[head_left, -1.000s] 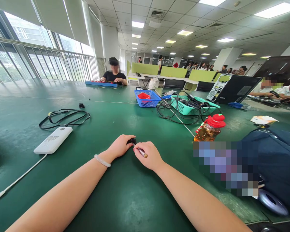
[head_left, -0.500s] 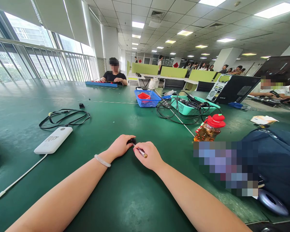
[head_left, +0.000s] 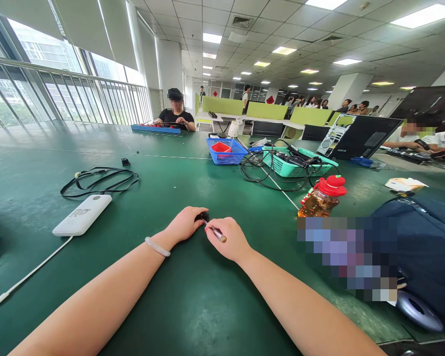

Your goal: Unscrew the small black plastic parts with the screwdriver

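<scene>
Over the green tabletop (head_left: 163, 301), at the middle of the head view, my two hands work close together. My left hand (head_left: 185, 223), with a pale bangle (head_left: 157, 246) at the wrist, is closed around a small black part (head_left: 203, 216). Most of that part is hidden by the fingers, so its kind does not show. Pinched in my right hand (head_left: 228, 238) is a slim screwdriver (head_left: 218, 234) with a brownish, metallic-looking handle end. It tilts toward me, and its thin tip meets or nearly meets the black part.
On the left lie a white power bank (head_left: 82, 215) and a looped black cable (head_left: 100, 182). Ahead stand a blue basket (head_left: 226, 157) and a green basket (head_left: 289, 169) with tangled cables. A red-capped bottle (head_left: 321, 198) and a dark bag (head_left: 426, 247) occupy the right. Someone (head_left: 176, 116) sits opposite.
My hands, the black part and the screwdriver keep practically the same position. Across the table, the seated person's hand has risen slightly.
</scene>
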A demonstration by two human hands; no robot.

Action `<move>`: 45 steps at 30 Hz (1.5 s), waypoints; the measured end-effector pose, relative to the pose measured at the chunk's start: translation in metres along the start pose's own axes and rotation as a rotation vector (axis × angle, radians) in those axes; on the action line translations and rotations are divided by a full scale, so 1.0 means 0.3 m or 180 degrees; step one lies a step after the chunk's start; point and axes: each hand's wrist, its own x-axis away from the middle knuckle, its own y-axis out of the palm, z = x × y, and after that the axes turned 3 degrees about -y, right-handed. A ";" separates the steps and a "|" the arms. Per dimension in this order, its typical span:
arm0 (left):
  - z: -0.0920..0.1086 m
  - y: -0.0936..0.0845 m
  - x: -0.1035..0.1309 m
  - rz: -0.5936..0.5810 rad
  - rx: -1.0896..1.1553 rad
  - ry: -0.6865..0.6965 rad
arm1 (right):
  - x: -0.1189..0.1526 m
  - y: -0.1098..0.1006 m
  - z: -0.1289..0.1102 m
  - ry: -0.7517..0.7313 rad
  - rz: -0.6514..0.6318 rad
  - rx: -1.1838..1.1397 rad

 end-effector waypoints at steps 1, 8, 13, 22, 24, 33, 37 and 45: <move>0.000 0.000 0.000 0.0004 -0.0002 0.0003 | 0.000 0.001 0.001 -0.0005 0.0006 0.0005; -0.003 0.003 -0.001 0.0048 0.0006 0.0008 | 0.004 -0.001 0.001 -0.0014 0.0013 0.0033; 0.000 0.000 -0.001 0.0027 -0.0014 0.0018 | 0.002 -0.001 0.000 0.0001 0.0008 0.0016; -0.001 0.001 -0.001 0.0036 0.0030 -0.0001 | 0.003 -0.002 -0.004 0.0018 0.0011 0.0010; -0.004 0.003 -0.002 0.0042 0.0033 0.0022 | 0.003 -0.002 -0.005 0.0028 0.0008 -0.0007; -0.002 0.003 0.001 0.0038 0.0001 0.0006 | 0.001 -0.005 -0.007 0.0042 0.0008 -0.0062; -0.002 0.002 -0.001 0.0042 0.0001 -0.0002 | 0.001 -0.002 -0.005 0.0020 0.0012 -0.0045; 0.000 0.001 -0.001 0.0014 -0.0001 -0.0018 | 0.003 -0.001 -0.002 0.0000 -0.0002 -0.0018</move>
